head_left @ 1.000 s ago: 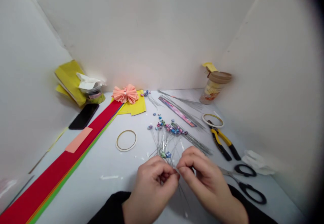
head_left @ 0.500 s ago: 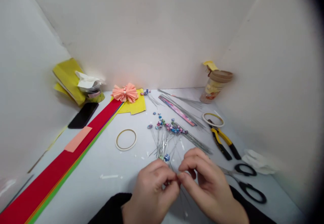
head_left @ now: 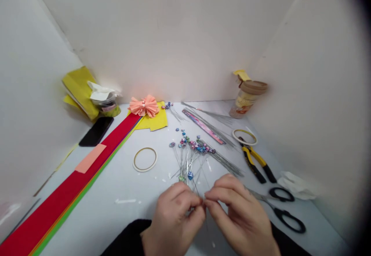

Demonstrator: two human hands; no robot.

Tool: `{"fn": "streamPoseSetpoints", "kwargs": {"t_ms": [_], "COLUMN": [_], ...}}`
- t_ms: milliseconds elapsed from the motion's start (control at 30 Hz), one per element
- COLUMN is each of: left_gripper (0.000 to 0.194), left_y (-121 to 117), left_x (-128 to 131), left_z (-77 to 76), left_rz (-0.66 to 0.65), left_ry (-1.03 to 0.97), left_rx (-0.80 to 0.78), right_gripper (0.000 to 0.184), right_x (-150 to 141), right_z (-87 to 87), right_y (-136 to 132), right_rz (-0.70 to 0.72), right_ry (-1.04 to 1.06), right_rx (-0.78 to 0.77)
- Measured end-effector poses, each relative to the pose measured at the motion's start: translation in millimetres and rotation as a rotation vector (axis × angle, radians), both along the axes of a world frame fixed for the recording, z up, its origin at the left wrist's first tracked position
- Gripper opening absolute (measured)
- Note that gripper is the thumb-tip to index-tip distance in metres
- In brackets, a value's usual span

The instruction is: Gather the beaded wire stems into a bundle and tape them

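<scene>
My left hand (head_left: pixel 178 219) and my right hand (head_left: pixel 237 213) meet at the fingertips low in the middle of the view, pinching something very thin, probably a wire, that is mostly hidden by the fingers. Thin wires (head_left: pixel 207 223) hang down below the fingertips. Just above the hands lies a bunch of beaded wire stems (head_left: pixel 188 159), its small blue and pink beads fanned away from me. One blue bead (head_left: pixel 190 175) sits close above my left fingers. A bundle of bare wires (head_left: pixel 223 163) runs beside the bunch.
To the right lie yellow-handled pliers (head_left: pixel 255 165), black-handled scissors (head_left: pixel 278 209) and a tape ring (head_left: pixel 244 136). Long red paper strips (head_left: pixel 72 186), another tape ring (head_left: pixel 145 159), a peach paper flower (head_left: pixel 143 106) and a phone (head_left: pixel 96 131) lie left. White walls surround the table.
Both hands have drawn slightly toward me, the right one most, with the fingertips still pinched together. The blue bead has shifted a little near the left hand.
</scene>
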State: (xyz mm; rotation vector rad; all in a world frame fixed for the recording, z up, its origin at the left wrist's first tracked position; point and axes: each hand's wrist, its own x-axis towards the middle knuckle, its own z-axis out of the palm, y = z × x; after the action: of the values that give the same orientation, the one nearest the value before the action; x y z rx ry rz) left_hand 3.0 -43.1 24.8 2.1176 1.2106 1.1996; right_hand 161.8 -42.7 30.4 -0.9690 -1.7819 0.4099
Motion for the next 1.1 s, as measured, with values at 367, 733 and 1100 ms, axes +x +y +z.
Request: {"fn": "streamPoseSetpoints", "kwargs": {"t_ms": [367,733,1100], "left_gripper": [0.018,0.014,0.015], "left_y": [1.1,4.4,13.5], "left_x": [-3.2,-3.6,1.4], "left_z": [-3.0,-8.7,-5.3], "left_rz": [-0.049,-0.047,0.085], "left_ry": [0.045,-0.037,-0.108], "left_rx": [0.023,-0.002,-0.346], "right_gripper": [0.019,0.014,0.008], "right_x": [-4.1,-2.7,-6.2], "right_z": [-1.3,-21.0,-25.2], "right_y": [1.3,4.7,18.0], "right_rz": [0.056,0.134,0.078], "right_ry": [-0.029,-0.055,0.146], "right_rx": [-0.025,-0.06,-0.263]}}
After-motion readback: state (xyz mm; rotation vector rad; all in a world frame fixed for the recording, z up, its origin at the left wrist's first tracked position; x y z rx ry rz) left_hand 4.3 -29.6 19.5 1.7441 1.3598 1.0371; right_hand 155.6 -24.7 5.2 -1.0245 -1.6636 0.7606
